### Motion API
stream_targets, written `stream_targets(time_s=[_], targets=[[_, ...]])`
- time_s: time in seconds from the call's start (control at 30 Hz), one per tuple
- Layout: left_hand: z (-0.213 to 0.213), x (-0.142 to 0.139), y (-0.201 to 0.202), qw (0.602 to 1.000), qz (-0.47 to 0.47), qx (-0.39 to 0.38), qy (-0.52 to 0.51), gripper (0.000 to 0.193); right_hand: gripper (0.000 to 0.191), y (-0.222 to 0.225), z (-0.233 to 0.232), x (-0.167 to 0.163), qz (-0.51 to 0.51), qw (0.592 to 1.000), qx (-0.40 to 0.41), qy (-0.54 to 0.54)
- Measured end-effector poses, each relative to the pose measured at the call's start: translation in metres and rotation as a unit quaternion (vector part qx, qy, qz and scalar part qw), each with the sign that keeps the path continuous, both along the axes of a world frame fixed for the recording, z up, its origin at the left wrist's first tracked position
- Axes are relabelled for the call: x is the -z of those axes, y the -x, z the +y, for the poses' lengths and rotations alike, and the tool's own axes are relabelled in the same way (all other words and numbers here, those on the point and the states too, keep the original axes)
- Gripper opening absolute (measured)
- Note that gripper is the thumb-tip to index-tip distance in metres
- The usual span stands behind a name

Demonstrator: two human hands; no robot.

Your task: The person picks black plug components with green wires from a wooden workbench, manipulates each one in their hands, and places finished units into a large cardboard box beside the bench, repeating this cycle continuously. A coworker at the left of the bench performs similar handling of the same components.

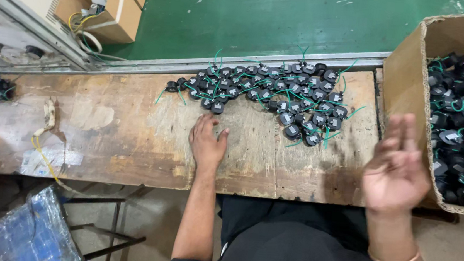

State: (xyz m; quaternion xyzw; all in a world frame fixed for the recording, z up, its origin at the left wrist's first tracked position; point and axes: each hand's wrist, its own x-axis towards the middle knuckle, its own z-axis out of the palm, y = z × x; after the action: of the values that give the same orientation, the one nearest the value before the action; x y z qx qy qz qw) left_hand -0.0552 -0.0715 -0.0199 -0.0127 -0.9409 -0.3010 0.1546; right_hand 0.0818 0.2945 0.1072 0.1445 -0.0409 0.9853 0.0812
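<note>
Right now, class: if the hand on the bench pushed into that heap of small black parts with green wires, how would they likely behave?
The black parts would probably slide on the worn wooden bench. Their thin green wires look floppy and interlaced, so neighbours may drag along. The left hand rests flat just short of them.

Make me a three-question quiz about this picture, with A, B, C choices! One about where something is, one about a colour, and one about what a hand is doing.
1. Where is the big cardboard box full of black parts?
A. at the bench's right end
B. under the bench
C. on the person's lap

2. What colour are the wires on the pile of small black parts?
A. red
B. green
C. white

3. What is the left hand doing?
A. holding a box
B. gripping a tool
C. resting flat on the wooden bench

Answers: 1 A, the box stands beside the raised right hand. 2 B, green leads curl out of the pile. 3 C, its palm lies down, fingers near the pile.
</note>
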Motion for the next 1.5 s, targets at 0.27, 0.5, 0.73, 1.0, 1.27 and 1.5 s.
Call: stream_targets(time_s=[0.27, 0.5, 0.73, 1.0, 1.27, 1.5], targets=[[0.008, -0.014, 0.019, 0.988, 0.148, 0.031, 0.020, 0.067, 0.037, 0.004, -0.090, 0.126, -0.046, 0.757, -0.066, -0.648], [0.018, -0.018, -0.004, 0.993, 0.009, 0.009, -0.117, 0.034, 0.036, 0.010, -0.075, 0.135, -0.092, 0.794, -0.097, -0.593], [0.023, -0.017, -0.010, 0.984, 0.155, 0.068, -0.050, 0.042, 0.035, 0.009, -0.076, 0.138, -0.098, 0.792, -0.116, -0.592], [0.027, -0.011, -0.032, 0.888, 0.181, 0.078, -0.416, 0.040, 0.054, 0.007, -0.077, 0.112, -0.032, 0.818, -0.087, -0.568], [0.120, -0.039, -0.111, 0.881, 0.026, 0.327, -0.341, 0.066, 0.069, 0.008, -0.078, 0.119, -0.100, 0.741, -0.073, -0.660], [0.119, -0.043, -0.095, 0.900, 0.070, 0.174, -0.393, 0.077, 0.052, 0.011, -0.075, 0.124, -0.036, 0.601, -0.011, -0.798]])
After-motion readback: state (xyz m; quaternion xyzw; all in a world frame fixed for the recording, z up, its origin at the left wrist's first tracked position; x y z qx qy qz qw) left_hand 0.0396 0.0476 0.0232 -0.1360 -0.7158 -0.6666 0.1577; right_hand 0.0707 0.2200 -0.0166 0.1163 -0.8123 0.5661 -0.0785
